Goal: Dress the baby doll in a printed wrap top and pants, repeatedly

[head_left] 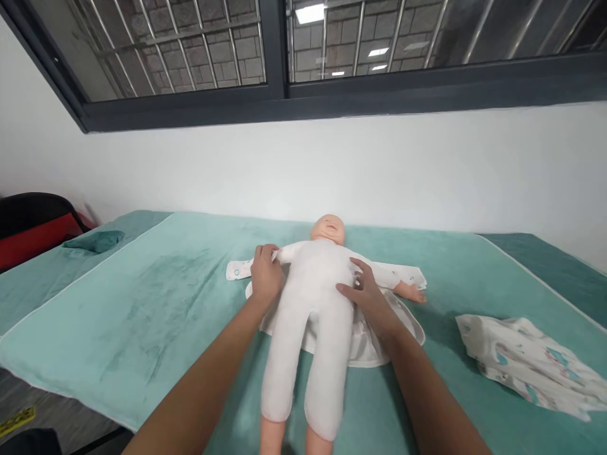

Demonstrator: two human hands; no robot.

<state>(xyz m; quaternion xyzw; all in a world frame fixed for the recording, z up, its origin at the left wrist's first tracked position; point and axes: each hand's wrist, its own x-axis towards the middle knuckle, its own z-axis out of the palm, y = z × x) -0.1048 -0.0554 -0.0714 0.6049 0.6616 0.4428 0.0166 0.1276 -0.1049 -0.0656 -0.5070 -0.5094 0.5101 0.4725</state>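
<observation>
A baby doll (pixel 315 278) with a white cloth body lies on its back, head toward the wall and feet toward me. Under it a white printed baby shirt (pixel 372 351) is spread open, its sleeves out to both sides. My left hand (pixel 266 275) is closed around the doll's arm on the left, over the shirt's left sleeve (pixel 238 270); the doll's hand there is hidden. At the doll's right side rests my right hand (pixel 365 287), thumb and fingers apart. The doll's other arm (pixel 410 291) lies stretched out over the right sleeve.
A folded white printed baby garment (pixel 533 363) lies at the right on the green covered table (pixel 142 303). A red and black bag (pixel 40 227) stands at the far left, near a crumpled green cloth (pixel 95 241). The white wall (pixel 265 170) and barred window rise behind.
</observation>
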